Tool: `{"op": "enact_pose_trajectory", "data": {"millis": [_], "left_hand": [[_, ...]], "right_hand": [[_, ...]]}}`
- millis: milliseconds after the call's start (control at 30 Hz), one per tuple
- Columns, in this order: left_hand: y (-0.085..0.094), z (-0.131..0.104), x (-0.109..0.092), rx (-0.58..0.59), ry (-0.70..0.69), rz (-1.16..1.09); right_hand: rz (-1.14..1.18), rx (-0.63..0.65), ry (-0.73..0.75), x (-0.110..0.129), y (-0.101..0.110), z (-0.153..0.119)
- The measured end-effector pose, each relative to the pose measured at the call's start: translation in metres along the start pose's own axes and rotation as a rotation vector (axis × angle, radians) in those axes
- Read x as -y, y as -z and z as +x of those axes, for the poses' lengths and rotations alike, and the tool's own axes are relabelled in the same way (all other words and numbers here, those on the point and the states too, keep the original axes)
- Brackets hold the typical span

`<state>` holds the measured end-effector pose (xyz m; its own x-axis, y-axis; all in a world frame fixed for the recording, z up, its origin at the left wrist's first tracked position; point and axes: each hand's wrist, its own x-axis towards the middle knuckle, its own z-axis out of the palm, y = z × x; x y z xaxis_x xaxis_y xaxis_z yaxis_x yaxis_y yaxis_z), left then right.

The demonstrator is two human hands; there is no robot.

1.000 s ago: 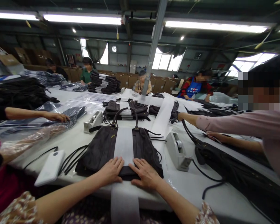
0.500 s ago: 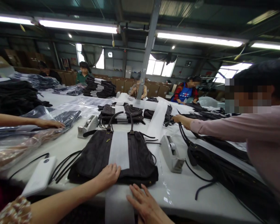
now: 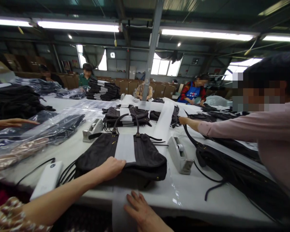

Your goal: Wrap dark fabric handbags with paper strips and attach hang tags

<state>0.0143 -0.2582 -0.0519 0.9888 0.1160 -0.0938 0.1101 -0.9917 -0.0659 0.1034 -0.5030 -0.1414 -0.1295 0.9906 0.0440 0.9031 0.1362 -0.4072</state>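
A black handbag [image 3: 147, 151] lies on the table before me, its two handles pointing away. A white foam-like strip [image 3: 125, 146] runs down its middle. My left hand [image 3: 113, 168] is closed on the bag's near edge, together with the strip, and that edge is raised off the table. Below it, the strip's lower length hangs over the table's front edge. My right hand [image 3: 142, 209] lies against this hanging part, fingers spread and open. What is under the bag's lifted edge is in shadow.
Tape dispensers stand left [image 3: 93, 130] and right [image 3: 180, 156] of the bag. A white power bank [image 3: 47, 180] with a cable lies at left, near plastic-wrapped bags [image 3: 62, 129]. A co-worker [image 3: 275, 129] reaches over more black bags at right. Stacked bags [image 3: 102, 90] stand farther back.
My left hand has closed on the bag's near edge and lifted it. My right hand has shifted slightly down and left along the strip. The left co-worker's hand has drawn back.
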Motion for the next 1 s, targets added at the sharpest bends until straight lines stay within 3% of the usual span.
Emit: {"op": "enact_pose_trajectory", "data": {"millis": [200,333,467,567,667,767,933,1000], "left_hand": [[-0.014,-0.005,-0.015,0.047,0.020,-0.018],[-0.006,-0.003,-0.007,0.037,0.023,-0.011],[0.002,-0.003,0.002,0.014,0.042,0.014],[-0.010,-0.009,-0.005,-0.008,0.044,0.036],[-0.035,-0.019,-0.019,-0.033,0.039,0.057],[-0.054,-0.024,-0.027,-0.062,0.048,0.069],[-0.057,-0.023,-0.021,-0.089,0.033,0.051],[-0.056,-0.025,-0.020,-0.093,0.016,0.043]], "right_hand": [[-0.079,-0.122,0.075,-0.013,0.002,-0.004],[-0.173,-0.307,0.098,0.004,0.008,0.017],[-0.101,-0.472,0.175,0.023,0.009,0.037],[-0.109,-0.559,0.203,0.019,-0.010,0.037],[-0.240,-0.619,0.299,0.004,-0.037,0.028],[-0.281,-0.663,0.314,-0.005,-0.052,0.022],[-0.159,-0.722,0.189,0.002,-0.058,0.030],[-0.206,-0.759,0.223,0.003,-0.068,0.033]]}}
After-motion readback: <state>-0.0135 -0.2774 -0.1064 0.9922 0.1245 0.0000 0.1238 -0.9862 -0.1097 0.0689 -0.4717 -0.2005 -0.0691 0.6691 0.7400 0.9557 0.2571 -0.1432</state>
